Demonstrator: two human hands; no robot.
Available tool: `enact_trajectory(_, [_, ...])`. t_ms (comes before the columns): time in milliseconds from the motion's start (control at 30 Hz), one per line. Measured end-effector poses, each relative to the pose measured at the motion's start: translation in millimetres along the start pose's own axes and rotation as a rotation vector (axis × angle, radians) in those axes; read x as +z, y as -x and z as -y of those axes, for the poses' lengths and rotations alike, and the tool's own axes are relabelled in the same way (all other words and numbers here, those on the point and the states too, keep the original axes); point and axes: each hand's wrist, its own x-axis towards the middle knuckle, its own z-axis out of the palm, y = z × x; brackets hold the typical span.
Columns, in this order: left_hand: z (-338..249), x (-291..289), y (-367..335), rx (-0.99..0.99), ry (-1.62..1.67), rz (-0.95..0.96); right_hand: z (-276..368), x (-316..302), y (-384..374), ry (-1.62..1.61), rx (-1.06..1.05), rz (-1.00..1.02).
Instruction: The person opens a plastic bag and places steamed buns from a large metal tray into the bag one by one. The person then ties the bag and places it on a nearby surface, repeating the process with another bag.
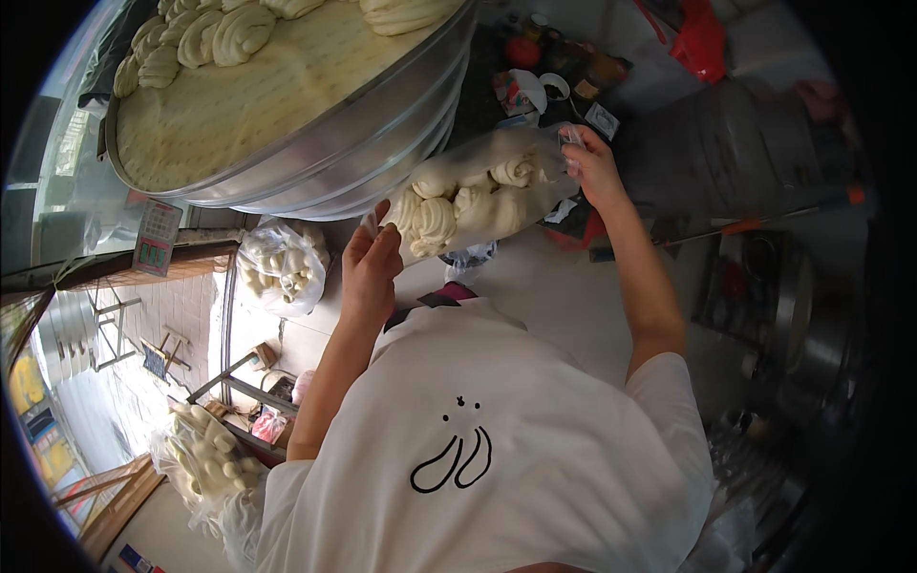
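Note:
Between my two hands hangs a clear plastic bag [482, 203] with several pale twisted steamed buns [437, 218] inside. My left hand [371, 260] is closed on the bag's left edge, fingers pinched on the film. My right hand [590, 164] grips the gathered plastic at the bag's upper right corner. Just beyond the bag, at the upper left, stands a large round stacked metal steamer [382, 134]. More twisted buns [241, 36] sit along the far side of its pale cloth liner [277, 105].
Bagged buns [282, 267] lie on the floor at left; another full bag [205, 454] stands lower left. A dark cluttered surface with a white cup [554, 88] is beyond my right hand. A long stick with an orange part [743, 226] and a large grey drum [726, 143] stand right.

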Motion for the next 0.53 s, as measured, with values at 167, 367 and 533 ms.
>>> enact_trajectory(167, [3, 26, -15, 0.014, -0.047, 0.007, -13, -44, -17, 0.082, 0.034, 0.02])
enact_trajectory(367, [-6, 30, -13, 0.062, -0.228, 0.1, 39, -45, -30, 1.096, 0.056, 0.012])
enact_trajectory(533, [2, 11, -19, -0.191, -0.103, 0.236, 155, 58, -35, 0.922, -0.646, 0.097])
